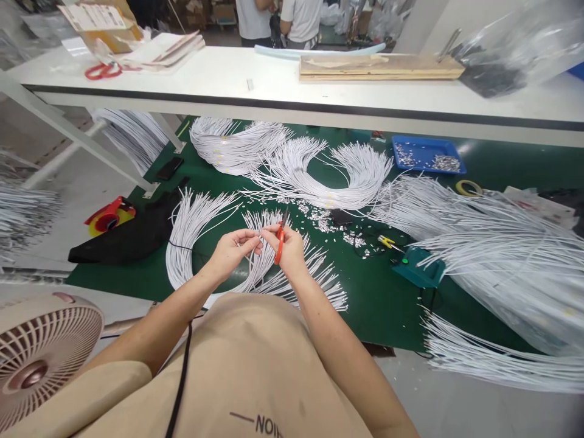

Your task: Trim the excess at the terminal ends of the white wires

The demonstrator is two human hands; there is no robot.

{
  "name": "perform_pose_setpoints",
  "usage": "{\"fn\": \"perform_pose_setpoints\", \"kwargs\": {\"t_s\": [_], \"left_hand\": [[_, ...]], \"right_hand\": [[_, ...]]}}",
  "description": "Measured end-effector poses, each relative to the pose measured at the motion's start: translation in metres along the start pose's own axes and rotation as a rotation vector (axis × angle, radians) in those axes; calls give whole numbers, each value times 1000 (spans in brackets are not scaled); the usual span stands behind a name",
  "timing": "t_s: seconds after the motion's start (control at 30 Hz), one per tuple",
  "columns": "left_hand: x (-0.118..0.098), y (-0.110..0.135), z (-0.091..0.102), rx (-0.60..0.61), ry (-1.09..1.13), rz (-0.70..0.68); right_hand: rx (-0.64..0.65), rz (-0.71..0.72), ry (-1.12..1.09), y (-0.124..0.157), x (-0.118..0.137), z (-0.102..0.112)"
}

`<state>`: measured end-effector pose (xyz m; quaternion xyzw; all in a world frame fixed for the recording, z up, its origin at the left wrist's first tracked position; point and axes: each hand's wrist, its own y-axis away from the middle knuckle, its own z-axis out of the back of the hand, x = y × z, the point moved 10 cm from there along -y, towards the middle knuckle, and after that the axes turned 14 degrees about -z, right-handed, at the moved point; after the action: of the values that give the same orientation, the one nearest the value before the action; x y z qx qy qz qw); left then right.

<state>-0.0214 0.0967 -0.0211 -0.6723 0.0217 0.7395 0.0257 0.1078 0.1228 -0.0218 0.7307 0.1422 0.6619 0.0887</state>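
Above a bundle of white wires (262, 258) my two hands meet, fingertips close together. My right hand (292, 252) is closed around red-handled scissors (280, 246), their dark blades pointing away from me. Its thumb and forefinger also come together beside the left fingertips. My left hand (235, 250) is pinched closed at what seems to be a wire end, too small to make out. The bundle curves round to the left in a loop, its cut ends fanning out under my hands. Small silvery pieces (322, 219) lie scattered just beyond.
More coiled wire bundles (241, 146) lie farther back on the green table (369, 304). At right are a blue tray (431, 173) of small parts, a green device (417, 267) and a heap of wires. A tape dispenser (111, 217) sits left; a fan (41, 365) stands close by.
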Motion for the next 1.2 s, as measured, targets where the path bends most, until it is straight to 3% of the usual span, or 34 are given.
{"fn": "perform_pose_setpoints", "kwargs": {"t_s": [0.13,0.3,0.57,0.7,0.77,0.97,1.2], "left_hand": [[1,0,7,-49,-14,-2],[-4,-1,9,-51,-63,-28],[-17,-1,-5,100,-108,-142],[-15,-1,-1,68,-36,-113],[-15,-1,0,57,-7,-105],[-16,-2,2,47,-2,-104],[-19,-1,0,48,-5,-104]], "right_hand": [[-59,-27,126,-3,-11,8],[14,-92,39,-3,-11,2],[54,-158,-41,0,-10,-5],[53,-140,-12,1,-17,-3],[16,-82,114,2,-18,1],[-91,192,799,15,-11,-7],[-157,298,1046,20,-8,-12]]}}
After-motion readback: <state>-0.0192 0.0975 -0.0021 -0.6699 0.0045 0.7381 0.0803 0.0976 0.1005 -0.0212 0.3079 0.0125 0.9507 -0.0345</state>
